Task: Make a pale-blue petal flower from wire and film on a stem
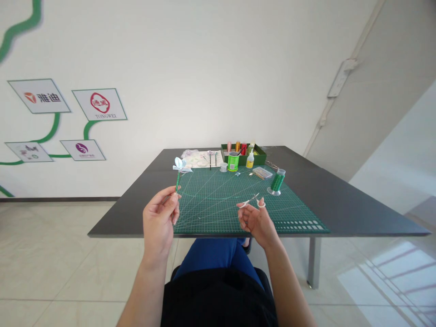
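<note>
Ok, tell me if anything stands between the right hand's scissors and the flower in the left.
Nothing solid shows between the scissors in the right hand and the pale blue flower in the left hand. Only a fine green thread crosses that gap; whether it touches the cutting mat, I can't tell.

Logo signs (pixel 99 104), white wall (pixel 218 77), power strip (pixel 338 79), floor (pixel 78 254)

I have the flower (pixel 179 164) at nine o'clock from view centre: pale blue petals spread, green stem (pixel 177 181) near upright. Scissors (pixel 252 198) between four and five o'clock, white loops wide apart, tip towards two.
</note>
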`<action>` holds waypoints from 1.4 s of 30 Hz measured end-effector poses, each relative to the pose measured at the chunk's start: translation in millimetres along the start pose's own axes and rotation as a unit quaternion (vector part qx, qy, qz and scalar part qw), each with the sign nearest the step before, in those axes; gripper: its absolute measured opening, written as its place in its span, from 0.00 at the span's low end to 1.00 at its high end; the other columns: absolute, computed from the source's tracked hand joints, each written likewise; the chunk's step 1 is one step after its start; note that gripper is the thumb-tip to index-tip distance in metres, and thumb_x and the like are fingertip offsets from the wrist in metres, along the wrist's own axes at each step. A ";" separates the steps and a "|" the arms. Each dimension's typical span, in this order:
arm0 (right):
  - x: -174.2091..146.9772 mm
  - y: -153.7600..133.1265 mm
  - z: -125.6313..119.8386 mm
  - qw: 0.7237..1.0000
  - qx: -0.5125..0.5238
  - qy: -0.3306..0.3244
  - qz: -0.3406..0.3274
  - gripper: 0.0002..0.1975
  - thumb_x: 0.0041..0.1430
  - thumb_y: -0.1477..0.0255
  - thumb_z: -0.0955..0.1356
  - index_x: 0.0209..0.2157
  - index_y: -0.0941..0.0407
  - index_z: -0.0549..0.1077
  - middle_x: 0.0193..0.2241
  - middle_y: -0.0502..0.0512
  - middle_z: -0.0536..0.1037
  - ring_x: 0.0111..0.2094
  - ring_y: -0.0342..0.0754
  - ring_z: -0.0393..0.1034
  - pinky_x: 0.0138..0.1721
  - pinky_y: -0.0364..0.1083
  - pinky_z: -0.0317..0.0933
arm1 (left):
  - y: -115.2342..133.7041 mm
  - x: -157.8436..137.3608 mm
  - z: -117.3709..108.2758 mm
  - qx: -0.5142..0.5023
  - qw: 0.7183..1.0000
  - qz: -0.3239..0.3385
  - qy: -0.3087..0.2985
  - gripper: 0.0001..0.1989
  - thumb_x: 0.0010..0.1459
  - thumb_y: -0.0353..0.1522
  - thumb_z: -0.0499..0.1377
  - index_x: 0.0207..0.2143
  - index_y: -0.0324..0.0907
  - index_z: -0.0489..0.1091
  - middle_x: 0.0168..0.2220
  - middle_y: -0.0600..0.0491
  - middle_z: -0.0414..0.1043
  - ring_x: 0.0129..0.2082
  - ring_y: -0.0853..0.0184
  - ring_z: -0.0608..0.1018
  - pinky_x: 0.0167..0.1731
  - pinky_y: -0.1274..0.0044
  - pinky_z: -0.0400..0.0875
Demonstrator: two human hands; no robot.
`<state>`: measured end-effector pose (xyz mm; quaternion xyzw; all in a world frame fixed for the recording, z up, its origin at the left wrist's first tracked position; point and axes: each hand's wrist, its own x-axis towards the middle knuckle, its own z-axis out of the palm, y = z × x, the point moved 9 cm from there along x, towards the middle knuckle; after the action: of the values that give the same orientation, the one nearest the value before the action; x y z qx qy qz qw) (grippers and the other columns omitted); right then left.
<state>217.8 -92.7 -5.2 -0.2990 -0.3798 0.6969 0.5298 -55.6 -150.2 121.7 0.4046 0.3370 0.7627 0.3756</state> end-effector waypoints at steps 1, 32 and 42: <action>0.6 -2.3 -3.7 1.000 0.000 0.003 -0.002 0.38 0.52 0.35 0.65 0.38 0.58 0.77 0.26 0.52 0.72 0.20 0.42 0.61 0.19 0.41 0.48 | 0.2 0.7 -1.7 -0.002 1.000 0.001 0.003 0.13 0.48 0.33 0.72 0.38 0.40 0.81 0.28 0.53 0.74 0.19 0.78 0.66 0.12 0.87 0.55; 37.1 -81.6 -99.3 0.568 -0.780 0.259 0.030 0.10 0.61 0.72 0.67 0.32 0.60 0.81 0.36 0.68 0.83 0.39 0.57 0.78 0.37 0.46 0.62 | -12.0 13.7 24.4 0.084 0.992 0.009 -0.098 0.10 0.54 0.34 0.69 0.40 0.42 0.81 0.27 0.55 0.70 0.17 0.79 0.63 0.12 0.85 0.53; 37.6 -78.2 -86.3 0.539 -0.809 0.229 0.053 0.12 0.66 0.72 0.66 0.39 0.65 0.80 0.39 0.74 0.82 0.43 0.59 0.79 0.40 0.48 0.64 | -2.0 16.0 59.6 0.222 0.955 0.085 -0.177 0.07 0.59 0.32 0.64 0.39 0.43 0.82 0.30 0.53 0.71 0.22 0.75 0.68 0.18 0.83 0.63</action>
<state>318.7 -26.3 14.4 -0.7694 -0.6312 0.0284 0.0940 -9.4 -123.2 152.4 0.6337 0.3901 0.6139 0.2633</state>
